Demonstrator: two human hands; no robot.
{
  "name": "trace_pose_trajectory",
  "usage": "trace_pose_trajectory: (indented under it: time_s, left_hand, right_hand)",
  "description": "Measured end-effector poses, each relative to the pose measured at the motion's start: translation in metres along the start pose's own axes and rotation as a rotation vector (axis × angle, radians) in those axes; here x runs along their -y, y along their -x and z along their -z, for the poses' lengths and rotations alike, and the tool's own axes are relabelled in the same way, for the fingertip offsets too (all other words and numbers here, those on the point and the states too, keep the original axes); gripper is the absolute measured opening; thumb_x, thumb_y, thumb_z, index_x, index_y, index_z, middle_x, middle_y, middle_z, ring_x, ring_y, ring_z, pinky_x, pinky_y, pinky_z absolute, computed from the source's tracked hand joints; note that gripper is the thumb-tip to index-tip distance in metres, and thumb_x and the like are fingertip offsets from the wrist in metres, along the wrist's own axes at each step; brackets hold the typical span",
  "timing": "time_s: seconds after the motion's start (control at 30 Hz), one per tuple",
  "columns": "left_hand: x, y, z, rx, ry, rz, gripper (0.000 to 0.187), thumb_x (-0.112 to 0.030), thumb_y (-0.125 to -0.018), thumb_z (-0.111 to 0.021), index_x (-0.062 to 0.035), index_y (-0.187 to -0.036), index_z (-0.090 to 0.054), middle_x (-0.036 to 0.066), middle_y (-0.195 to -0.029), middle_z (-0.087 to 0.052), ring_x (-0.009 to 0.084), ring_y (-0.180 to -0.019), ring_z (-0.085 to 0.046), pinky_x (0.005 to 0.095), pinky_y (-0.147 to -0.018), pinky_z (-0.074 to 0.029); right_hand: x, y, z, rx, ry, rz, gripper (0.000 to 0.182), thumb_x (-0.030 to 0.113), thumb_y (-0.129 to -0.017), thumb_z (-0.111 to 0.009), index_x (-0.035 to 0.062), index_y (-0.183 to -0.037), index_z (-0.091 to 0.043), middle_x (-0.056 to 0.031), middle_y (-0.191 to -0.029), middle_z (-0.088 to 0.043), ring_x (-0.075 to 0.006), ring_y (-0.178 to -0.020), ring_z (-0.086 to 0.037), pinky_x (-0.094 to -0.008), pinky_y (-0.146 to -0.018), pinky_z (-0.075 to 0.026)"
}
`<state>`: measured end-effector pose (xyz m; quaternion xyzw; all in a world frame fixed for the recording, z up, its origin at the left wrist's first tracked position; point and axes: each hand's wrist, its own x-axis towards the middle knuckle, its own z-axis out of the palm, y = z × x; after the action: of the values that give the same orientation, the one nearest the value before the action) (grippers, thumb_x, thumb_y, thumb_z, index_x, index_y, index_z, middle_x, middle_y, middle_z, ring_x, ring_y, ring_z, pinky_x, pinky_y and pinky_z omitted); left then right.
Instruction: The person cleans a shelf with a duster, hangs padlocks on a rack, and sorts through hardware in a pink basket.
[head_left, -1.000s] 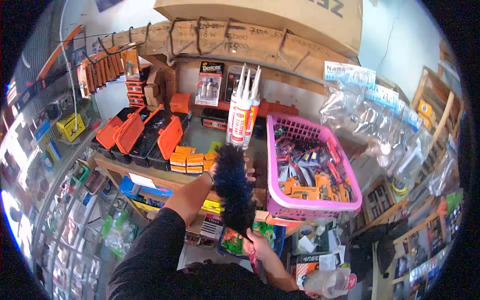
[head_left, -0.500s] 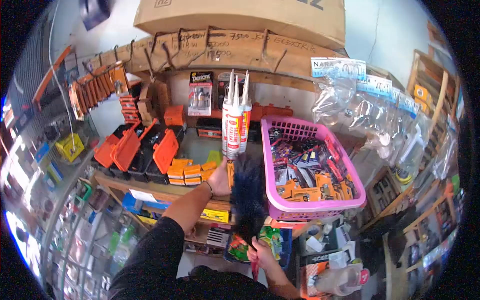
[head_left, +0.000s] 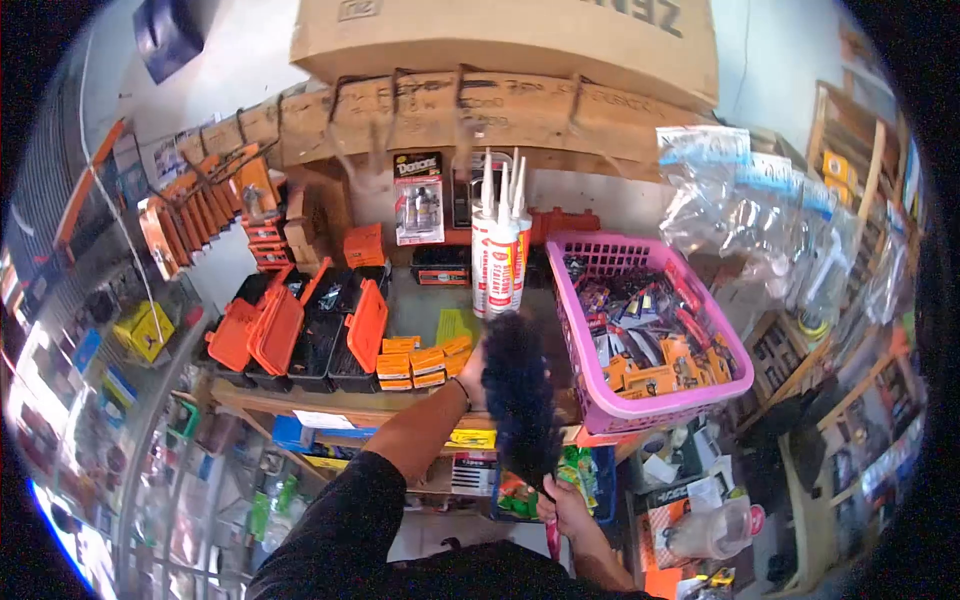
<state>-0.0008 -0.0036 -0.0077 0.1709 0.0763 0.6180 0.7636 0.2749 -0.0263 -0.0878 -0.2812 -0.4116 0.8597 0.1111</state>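
Note:
My right hand [head_left: 568, 507] is closed round the handle of a dark, fluffy duster [head_left: 520, 400], whose head points up and away from me. My left hand [head_left: 472, 378] reaches to the front of the shelf, just below a group of white sealant tubes [head_left: 500, 260]. The duster head covers most of its fingers, so their grip is hidden. The tubes stand upright with pale nozzles up, and the duster hides their bases. Small orange-and-yellow boxes [head_left: 428, 362] are stacked to the left of that hand. A pink basket [head_left: 663, 403] full of packaged goods stands to the right.
Black cases with orange lids [head_left: 367, 325] line the shelf's left part. Clear plastic bags [head_left: 715, 210] hang at the right. A large cardboard box [head_left: 510, 45] sits above a wooden rail with hooks. A blue bin [head_left: 603, 490] with green packets stands below.
The view has shifted, so the shelf and its goods appear farther right. The duster has stayed in front of the left hand and now hides more of it. My right hand still grips the handle.

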Motion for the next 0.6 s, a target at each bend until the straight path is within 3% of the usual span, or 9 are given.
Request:
trace_pose_trajectory:
  time_s: [0.03,0.07,0.13,0.17,0.27,0.3,0.4,0.53,0.6]
  left_hand:
    - [0.000,-0.004,-0.010,-0.235,-0.164,-0.120,0.087,-0.075,-0.072,-0.022,-0.0081,-0.124,-0.041,0.015,-0.124,-0.044,0.0325,-0.113,-0.041,0.0475,-0.098,-0.028]
    - [-0.002,-0.002,-0.018,-0.223,-0.144,-0.124,0.087,-0.075,-0.072,-0.022,-0.0081,-0.124,-0.041,0.015,-0.124,-0.044,0.0325,-0.113,-0.041,0.0475,-0.098,-0.028]
    - [-0.002,0.003,-0.025,-0.384,-0.165,0.010,0.085,-0.072,-0.075,-0.024,-0.0054,-0.127,-0.036,0.017,-0.127,-0.040,0.0332,-0.115,-0.040,0.0474,-0.099,-0.028]
    - [-0.005,0.001,-0.012,-0.265,-0.174,-0.002,0.089,-0.075,-0.072,-0.024,-0.0058,-0.127,-0.036,0.017,-0.128,-0.039,0.0325,-0.116,-0.039,0.0464,-0.099,-0.026]
    - [-0.005,-0.001,-0.008,-0.183,-0.179,0.016,0.091,-0.076,-0.071,-0.024,-0.0054,-0.126,-0.037,0.016,-0.128,-0.039,0.0320,-0.116,-0.039,0.0458,-0.099,-0.027]
    - [-0.006,-0.003,-0.009,-0.164,-0.182,0.020,0.091,-0.076,-0.071,-0.024,-0.0054,-0.126,-0.037,0.016,-0.128,-0.039,0.0320,-0.116,-0.039,0.0458,-0.099,-0.027]
    - [-0.002,0.000,-0.007,-0.196,-0.172,-0.004,0.091,-0.076,-0.070,-0.024,-0.0053,-0.126,-0.038,0.015,-0.127,-0.040,0.0317,-0.116,-0.039,0.0448,-0.099,-0.027]
    - [-0.009,-0.004,0.006,-0.206,-0.168,-0.027,0.090,-0.076,-0.070,-0.025,-0.0061,-0.127,-0.037,0.014,-0.127,-0.040,0.0312,-0.117,-0.038,0.0459,-0.099,-0.027]
    - [-0.006,-0.006,0.015,-0.201,-0.134,-0.056,0.090,-0.076,-0.070,-0.024,-0.0067,-0.127,-0.037,0.013,-0.128,-0.041,0.0306,-0.118,-0.038,0.0458,-0.099,-0.026]
  right_hand:
    - [0.007,0.004,-0.008,-0.065,-0.054,-0.016,0.030,0.035,-0.086,-0.048,0.0061,-0.078,-0.047,0.0015,-0.047,-0.033,-0.0090,-0.038,-0.031,-0.0230,-0.035,-0.024]
    - [0.009,0.004,-0.012,-0.080,-0.037,-0.021,0.030,0.035,-0.086,-0.048,0.0061,-0.078,-0.047,0.0015,-0.047,-0.033,-0.0090,-0.038,-0.031,-0.0230,-0.035,-0.024]
    - [0.006,0.005,-0.018,-0.060,-0.104,-0.053,0.030,0.036,-0.086,-0.048,0.0063,-0.080,-0.048,0.0015,-0.048,-0.033,-0.0093,-0.039,-0.032,-0.0232,-0.035,-0.025]
    - [0.002,0.005,-0.019,-0.020,-0.097,-0.073,0.027,0.036,-0.086,-0.049,0.0100,-0.077,-0.046,0.0013,-0.047,-0.032,-0.0100,-0.039,-0.032,-0.0232,-0.035,-0.025]
    - [0.002,0.009,-0.025,-0.094,-0.136,-0.012,0.031,0.035,-0.085,-0.051,0.0127,-0.067,-0.039,0.0010,-0.048,-0.033,-0.0097,-0.037,-0.032,-0.0231,-0.035,-0.024]
    - [-0.001,0.006,-0.021,-0.227,-0.129,0.017,0.031,0.034,-0.085,-0.051,0.0121,-0.067,-0.039,0.0009,-0.047,-0.032,-0.0102,-0.036,-0.031,-0.0239,-0.035,-0.024]
    - [-0.012,0.002,-0.015,-0.202,-0.101,0.053,0.031,0.034,-0.084,-0.052,0.0120,-0.066,-0.040,0.0009,-0.046,-0.033,-0.0107,-0.035,-0.030,-0.0242,-0.034,-0.024]
    - [-0.009,0.002,-0.031,-0.034,-0.105,-0.088,0.033,0.035,-0.086,-0.049,0.0121,-0.065,-0.038,0.0003,-0.044,-0.032,-0.0110,-0.037,-0.031,-0.0237,-0.034,-0.024]
    - [-0.006,-0.001,-0.024,-0.137,-0.063,-0.033,0.034,0.036,-0.086,-0.047,0.0108,-0.065,-0.039,0.0005,-0.045,-0.031,-0.0112,-0.037,-0.031,-0.0231,-0.036,-0.025]
